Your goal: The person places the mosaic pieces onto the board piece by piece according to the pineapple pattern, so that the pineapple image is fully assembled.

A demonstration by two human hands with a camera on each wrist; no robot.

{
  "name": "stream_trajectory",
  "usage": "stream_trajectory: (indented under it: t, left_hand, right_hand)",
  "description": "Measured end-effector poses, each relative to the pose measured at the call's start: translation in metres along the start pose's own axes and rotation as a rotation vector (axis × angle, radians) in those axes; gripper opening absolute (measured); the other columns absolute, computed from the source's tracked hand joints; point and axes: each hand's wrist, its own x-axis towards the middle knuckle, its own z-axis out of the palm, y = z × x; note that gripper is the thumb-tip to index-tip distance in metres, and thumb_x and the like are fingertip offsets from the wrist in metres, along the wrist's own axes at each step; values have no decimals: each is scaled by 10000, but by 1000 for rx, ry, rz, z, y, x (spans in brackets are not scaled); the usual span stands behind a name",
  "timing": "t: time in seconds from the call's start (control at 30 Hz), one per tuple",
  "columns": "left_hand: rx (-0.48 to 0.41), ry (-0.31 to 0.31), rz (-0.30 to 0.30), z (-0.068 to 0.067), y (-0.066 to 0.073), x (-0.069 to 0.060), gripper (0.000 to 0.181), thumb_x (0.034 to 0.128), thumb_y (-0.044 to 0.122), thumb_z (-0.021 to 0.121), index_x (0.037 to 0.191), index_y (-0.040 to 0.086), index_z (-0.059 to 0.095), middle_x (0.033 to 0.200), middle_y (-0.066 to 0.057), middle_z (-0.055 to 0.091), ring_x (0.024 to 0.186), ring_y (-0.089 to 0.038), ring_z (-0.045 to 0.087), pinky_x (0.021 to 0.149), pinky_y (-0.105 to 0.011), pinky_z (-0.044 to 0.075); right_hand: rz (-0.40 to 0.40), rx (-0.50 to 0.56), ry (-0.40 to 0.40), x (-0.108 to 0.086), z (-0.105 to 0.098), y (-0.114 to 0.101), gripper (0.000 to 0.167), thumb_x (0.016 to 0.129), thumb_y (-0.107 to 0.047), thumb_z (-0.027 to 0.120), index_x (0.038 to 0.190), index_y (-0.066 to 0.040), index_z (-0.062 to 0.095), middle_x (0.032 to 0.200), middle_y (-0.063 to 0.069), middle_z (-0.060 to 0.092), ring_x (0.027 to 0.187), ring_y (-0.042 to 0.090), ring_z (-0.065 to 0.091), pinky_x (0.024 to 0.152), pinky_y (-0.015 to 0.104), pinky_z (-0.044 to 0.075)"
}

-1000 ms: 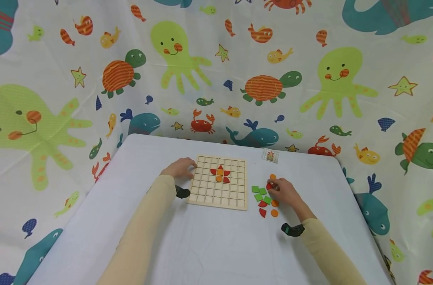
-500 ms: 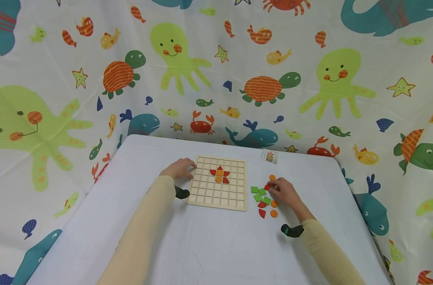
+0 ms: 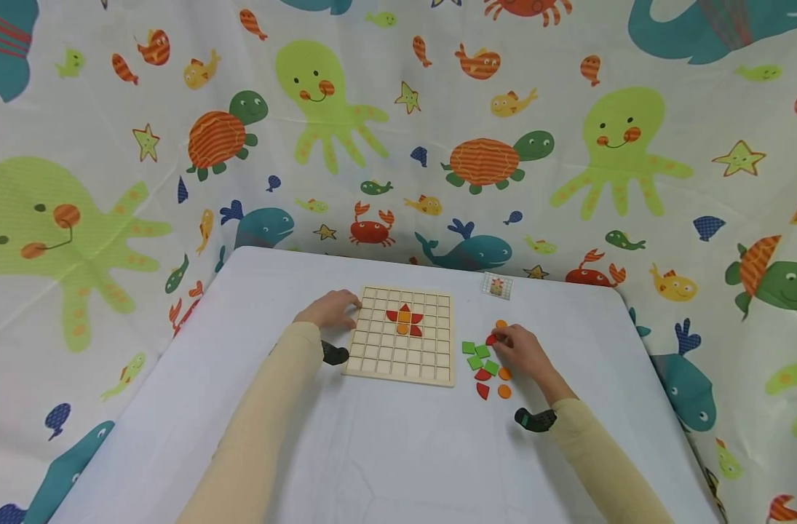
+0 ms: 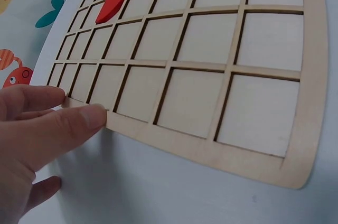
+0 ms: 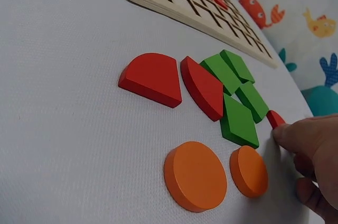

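Observation:
In the head view, a wooden grid board (image 3: 431,364) lies on the white table. Several red and orange pieces (image 3: 404,318) sit in its cells like a small flower. My left hand (image 3: 329,309) rests at the board's left edge; in the left wrist view, its thumb and fingers (image 4: 79,121) touch the frame. To the right of the board, my right hand (image 3: 524,349) pinches a red quarter-circle piece (image 5: 275,119) between thumb and fingertip. Beside that hand lie green square tiles (image 5: 238,120), two more red quarter-circle tiles (image 5: 153,76) and orange round discs (image 5: 195,176).
A small picture card (image 3: 498,286) with a grid lies at the back right of the table (image 3: 398,451). Behind it hangs a curtain (image 3: 398,145) printed with sea animals. One orange disc (image 3: 501,324) is just beyond my right hand.
My right hand has shifted the red quarter-circle piece slightly to the left and away from me, beside the green tiles. The left hand and the board have stayed in place.

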Motion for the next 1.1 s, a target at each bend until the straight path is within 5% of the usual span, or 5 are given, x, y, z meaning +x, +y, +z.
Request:
stream_trajectory:
  t: [0.4,0.63,0.77,1.1]
  left_hand:
    - [-15,-15,-5,-1,-5,10,506,892,215,729,1359,119,561,1464,-105,456,1375,-301,371,1146,-490,307]
    - [-27,-19,-18,-4,-5,13,516,885,213,735,1362,124,561,1473,-103,448,1380,-299,365,1149,-481,305]
    - [-23,-19,-14,-6,-4,15,510,888,215,733,1360,121,561,1469,-103,451,1379,-300,367,1149,-480,306]
    - [-21,-40,-20,-13,-3,23,508,887,218,736,1357,127,564,1470,-94,452,1380,-291,366,1150,-481,305]
  right_hand:
    - [-39,5,5,8,-1,0,283,903,-110,702,1166,-11,668,997,103,572,856,228,495,729,314,486]
    - [-29,20,6,20,-4,-10,294,906,-166,710,1159,-24,658,1042,111,597,896,239,538,804,348,535]
    - [-32,44,-6,36,3,-27,330,912,-214,707,1187,-41,652,1094,105,604,914,227,543,794,318,536]
    - [-284,12,-44,82,46,-105,270,925,-208,690,1146,-54,689,1059,65,620,832,172,537,731,290,506]
